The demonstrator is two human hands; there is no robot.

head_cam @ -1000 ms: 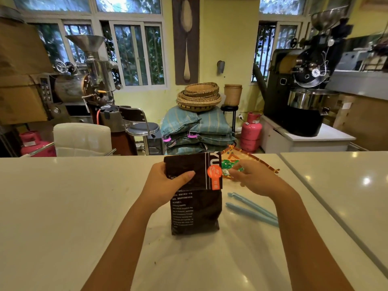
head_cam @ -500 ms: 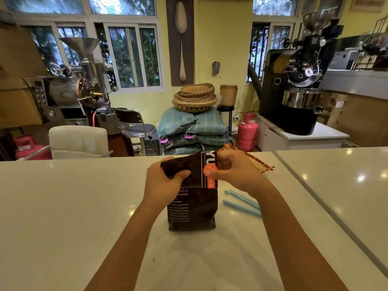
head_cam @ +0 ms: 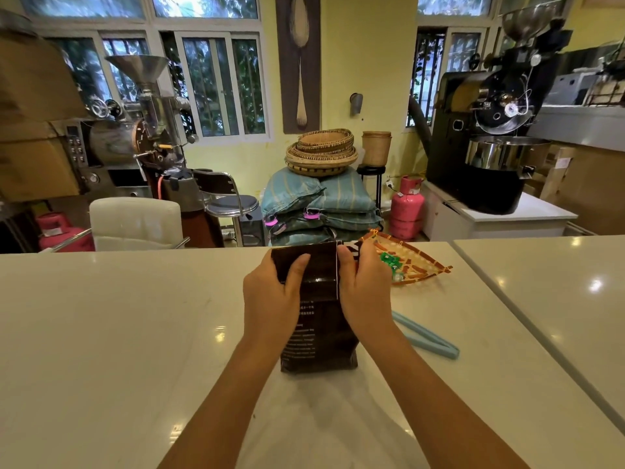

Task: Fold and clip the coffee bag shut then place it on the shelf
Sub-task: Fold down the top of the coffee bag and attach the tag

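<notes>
A dark brown coffee bag (head_cam: 318,336) with small white print stands upright on the white counter (head_cam: 135,333). Its top is bent over towards me into a flap. My left hand (head_cam: 270,299) grips the flap's left side, thumb on the front. My right hand (head_cam: 363,292) pinches the flap's right edge. A long light blue bag clip (head_cam: 429,336) lies on the counter just right of the bag, partly behind my right wrist.
A woven orange tray (head_cam: 416,265) with green items lies behind my right hand. A seam at the right splits the counter from a second slab (head_cam: 558,299). Beyond the counter stand a white chair (head_cam: 135,221), stacked sacks, baskets, gas cylinders and two roasters.
My right hand came from the woven tray to the bag's top right edge. Both hands have bent the bag's top over towards me, and the orange label is now hidden.
</notes>
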